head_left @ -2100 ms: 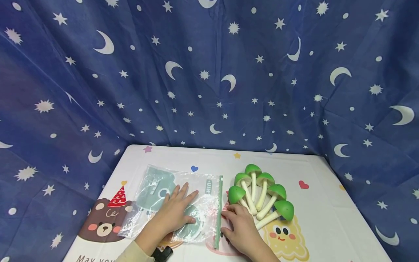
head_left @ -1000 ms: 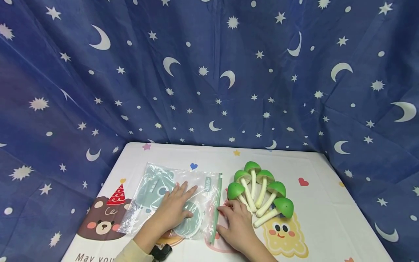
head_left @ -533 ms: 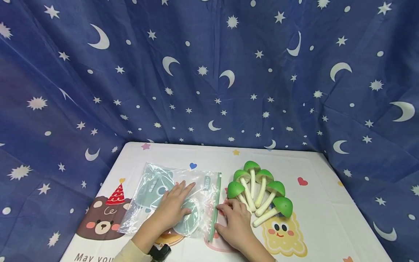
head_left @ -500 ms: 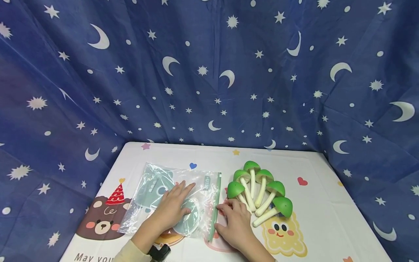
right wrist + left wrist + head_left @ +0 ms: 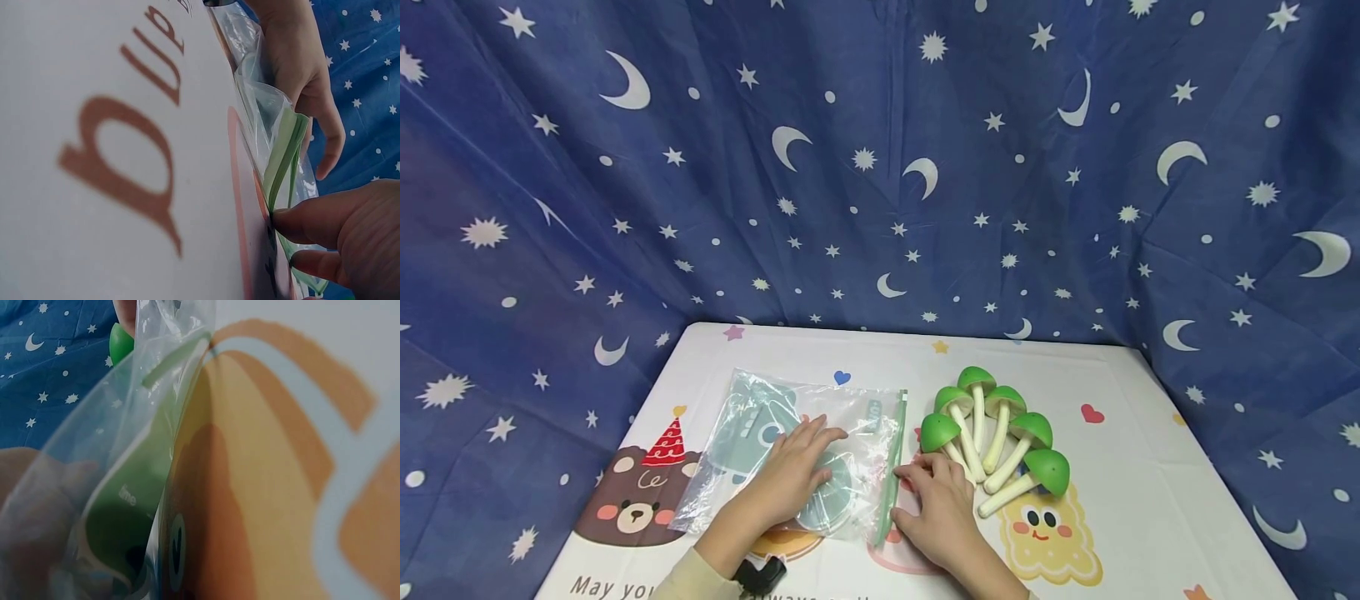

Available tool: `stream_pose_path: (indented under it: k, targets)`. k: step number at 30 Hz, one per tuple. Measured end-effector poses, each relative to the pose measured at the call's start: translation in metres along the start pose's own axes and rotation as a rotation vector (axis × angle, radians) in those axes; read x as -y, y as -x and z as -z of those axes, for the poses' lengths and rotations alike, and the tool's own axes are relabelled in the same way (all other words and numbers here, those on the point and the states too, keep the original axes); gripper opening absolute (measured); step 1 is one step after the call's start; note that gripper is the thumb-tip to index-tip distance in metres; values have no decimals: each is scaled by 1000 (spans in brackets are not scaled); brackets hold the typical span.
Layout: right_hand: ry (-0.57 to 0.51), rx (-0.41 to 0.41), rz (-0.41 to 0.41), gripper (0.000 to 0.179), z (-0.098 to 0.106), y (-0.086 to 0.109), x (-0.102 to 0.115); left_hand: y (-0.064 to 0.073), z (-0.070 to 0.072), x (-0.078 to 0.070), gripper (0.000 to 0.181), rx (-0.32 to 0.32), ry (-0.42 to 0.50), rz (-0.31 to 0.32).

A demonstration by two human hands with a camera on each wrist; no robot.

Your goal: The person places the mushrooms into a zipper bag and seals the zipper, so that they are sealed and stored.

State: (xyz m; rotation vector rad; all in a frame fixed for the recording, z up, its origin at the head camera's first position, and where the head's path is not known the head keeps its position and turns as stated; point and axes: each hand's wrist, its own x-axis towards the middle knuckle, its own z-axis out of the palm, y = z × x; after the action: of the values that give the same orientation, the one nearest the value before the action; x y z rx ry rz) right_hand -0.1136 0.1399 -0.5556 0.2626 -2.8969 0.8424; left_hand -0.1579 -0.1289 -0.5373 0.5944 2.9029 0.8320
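A clear zip bag (image 5: 857, 467) with pale green print lies flat, its green zip edge (image 5: 893, 467) facing right. My left hand (image 5: 793, 471) rests over the bag with loosely spread fingers; the right wrist view shows one of its fingers (image 5: 331, 134) lifted. My right hand (image 5: 942, 508) holds the zip edge at thumb (image 5: 300, 222) and curled forefinger (image 5: 319, 262), which are a little apart along it. Near the thumb, the green strips (image 5: 287, 147) bulge and stand slightly parted. Several toy mushrooms (image 5: 1000, 442) with green caps fan out just beyond my right hand.
A white cartoon-printed cloth (image 5: 1135, 467) covers the table. A black wrist device (image 5: 762, 575) shows below my left forearm. Behind the table hangs a blue curtain (image 5: 850, 208) with moons and stars.
The fingers of my left hand have bent a little and drawn slightly back over the bag. My right hand stays at the zip edge, which bows slightly. The mushrooms have not moved.
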Motion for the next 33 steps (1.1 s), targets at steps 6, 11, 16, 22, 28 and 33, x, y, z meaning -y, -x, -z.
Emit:
stream_pose_path:
  k: [6, 11, 16, 22, 28, 33]
  targets:
    - [3, 1, 0, 49, 0, 0, 0, 0, -1, 3, 53, -25, 25, -6]
    - [-3, 3, 1, 49, 0, 1, 0, 0, 0, 2, 54, -58, 59, -30]
    - [1, 4, 6, 49, 0, 1, 0, 0, 1, 3, 57, -61, 75, -42]
    - [6, -8, 16, 48, -1, 1, -2, -3, 0, 4, 65, -115, 37, -130]
    - [11, -8, 12, 47, -1, 1, -2, -4, -1, 6, 67, -178, -3, -249]
    - [11, -3, 10, 47, -2, 0, -2, -5, -1, 7, 60, -183, -16, -264]
